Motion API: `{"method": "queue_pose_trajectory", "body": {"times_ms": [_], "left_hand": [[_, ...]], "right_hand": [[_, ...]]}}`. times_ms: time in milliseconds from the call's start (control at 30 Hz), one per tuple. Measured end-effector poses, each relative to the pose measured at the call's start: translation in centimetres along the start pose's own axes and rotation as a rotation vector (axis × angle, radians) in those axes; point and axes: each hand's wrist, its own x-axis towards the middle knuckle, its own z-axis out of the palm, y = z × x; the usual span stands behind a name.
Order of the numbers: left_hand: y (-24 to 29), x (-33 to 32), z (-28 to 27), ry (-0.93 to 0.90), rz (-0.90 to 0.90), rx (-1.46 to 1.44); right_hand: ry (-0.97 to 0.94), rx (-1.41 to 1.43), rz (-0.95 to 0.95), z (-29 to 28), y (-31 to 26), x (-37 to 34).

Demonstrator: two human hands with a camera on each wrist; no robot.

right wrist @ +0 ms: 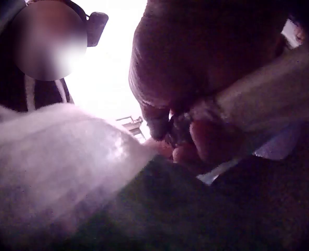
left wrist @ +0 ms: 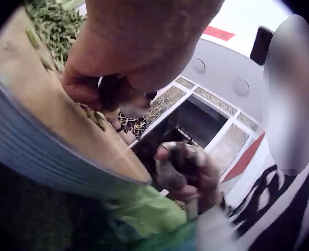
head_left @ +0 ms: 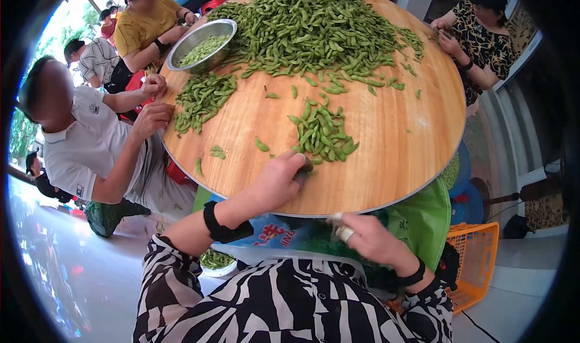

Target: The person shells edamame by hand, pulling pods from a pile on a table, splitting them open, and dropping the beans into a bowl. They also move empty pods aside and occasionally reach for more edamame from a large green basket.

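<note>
My left hand (head_left: 279,180) reaches over the table's near edge, its fingers bent down at a small heap of green soybean pods (head_left: 321,131). In the left wrist view its fingertips come down right at a single soybean pod (left wrist: 96,120) on the wood. My right hand (head_left: 371,239) hangs just off the near edge, in front of my body, with pale wrapping on some fingers. Its thumb and fingers (right wrist: 209,144) come together, dark and blurred in the right wrist view. I cannot tell whether either hand holds a pod.
A large pod mound (head_left: 314,29) covers the far part of the round wooden table (head_left: 393,161). A metal bowl (head_left: 226,29) of shelled beans stands at the left. People sit around the table. An orange crate (head_left: 483,264) stands at the lower right, and a green bag (head_left: 423,219) hangs by the edge.
</note>
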Motion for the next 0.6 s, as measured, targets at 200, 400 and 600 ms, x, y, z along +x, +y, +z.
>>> {"method": "queue_pose_trajectory", "body": {"times_ms": [200, 400, 600], "left_hand": [[5.4, 0.5, -1.7, -0.158, -0.383, -0.924], [6.4, 0.8, 0.5, -0.038, -0.243, -1.12], [6.6, 0.7, 1.0, -0.037, -0.209, -1.056]], "right_hand": [[0.342, 0.764, 0.339, -1.8, -2.1, 1.7], [0.348, 1.069, 0.25, -1.5, -1.9, 1.8], [0.37, 1.111, 0.196, -1.2, -2.0, 1.5]]}}
